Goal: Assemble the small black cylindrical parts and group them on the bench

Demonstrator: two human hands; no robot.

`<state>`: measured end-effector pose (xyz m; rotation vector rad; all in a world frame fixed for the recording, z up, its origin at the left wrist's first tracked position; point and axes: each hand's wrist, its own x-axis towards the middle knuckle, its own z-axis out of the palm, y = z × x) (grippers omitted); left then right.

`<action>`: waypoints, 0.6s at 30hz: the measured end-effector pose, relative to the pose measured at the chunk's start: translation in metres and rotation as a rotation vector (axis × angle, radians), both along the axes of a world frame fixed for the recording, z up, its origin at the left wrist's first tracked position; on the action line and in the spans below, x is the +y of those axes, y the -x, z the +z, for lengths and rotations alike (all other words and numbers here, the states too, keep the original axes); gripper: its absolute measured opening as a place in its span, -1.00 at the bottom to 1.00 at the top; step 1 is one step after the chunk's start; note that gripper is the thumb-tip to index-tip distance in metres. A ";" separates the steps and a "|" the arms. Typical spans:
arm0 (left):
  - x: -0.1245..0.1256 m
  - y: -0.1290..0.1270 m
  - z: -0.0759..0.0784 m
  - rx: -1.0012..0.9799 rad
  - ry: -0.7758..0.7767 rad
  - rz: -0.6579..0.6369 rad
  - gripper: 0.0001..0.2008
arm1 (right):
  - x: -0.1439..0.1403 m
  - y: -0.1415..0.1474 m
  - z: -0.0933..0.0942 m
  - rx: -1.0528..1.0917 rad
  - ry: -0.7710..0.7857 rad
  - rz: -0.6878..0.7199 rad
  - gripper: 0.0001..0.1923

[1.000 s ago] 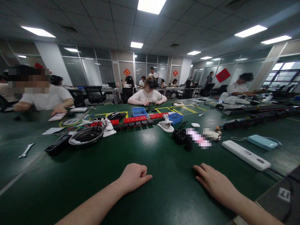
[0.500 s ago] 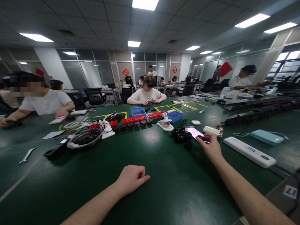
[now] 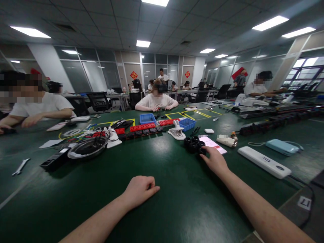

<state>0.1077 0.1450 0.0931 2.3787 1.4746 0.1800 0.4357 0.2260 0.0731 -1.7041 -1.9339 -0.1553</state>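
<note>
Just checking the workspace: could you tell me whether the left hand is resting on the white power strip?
No, the left hand rests loosely curled on the bare green table, far from the white power strip.

black rings [image 3: 194,145] lie on the table [image 3: 162,189], card [image 3: 214,145] right, clip [image 3: 176,132] behind.

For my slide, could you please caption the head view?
Right hand reaching black rings; left hand resting on green table.

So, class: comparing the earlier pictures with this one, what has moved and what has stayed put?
The right hand left the near table edge, reached forward and now touches the black rings beside the pink card. The left hand stayed loosely curled on the green table.
</note>
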 end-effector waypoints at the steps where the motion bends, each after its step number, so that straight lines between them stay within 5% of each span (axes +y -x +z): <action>1: 0.000 0.000 0.000 -0.006 -0.006 -0.005 -0.65 | 0.000 0.000 0.000 -0.019 -0.011 -0.008 -0.66; 13: -0.005 0.000 0.001 0.004 -0.032 -0.006 -0.67 | -0.005 0.006 0.004 -0.071 -0.018 -0.008 -0.66; 18: -0.005 0.002 -0.001 -0.012 -0.057 -0.019 -0.67 | -0.014 0.009 0.009 -0.008 -0.174 -0.025 -0.58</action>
